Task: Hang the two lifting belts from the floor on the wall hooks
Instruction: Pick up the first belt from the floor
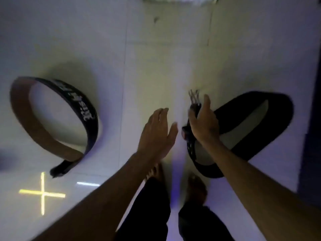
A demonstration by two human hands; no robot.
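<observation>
Two lifting belts lie looped on the pale tiled floor. The leather belt [52, 122], brown inside and black with white lettering outside, rests at the left, untouched. A black belt [260, 122] lies at the right, its metal buckle [194, 97] pointing away from me. My right hand [204, 120] is at that belt's buckle end, fingers curled around the strap just behind the buckle. My left hand [156, 134] hovers between the two belts, fingers apart, holding nothing. No wall hooks are in view.
My bare feet [196, 186] and dark trouser legs stand just below the hands. A yellow cross of light [42, 193] marks the floor at the lower left. A dark vertical surface [314, 101] borders the right edge.
</observation>
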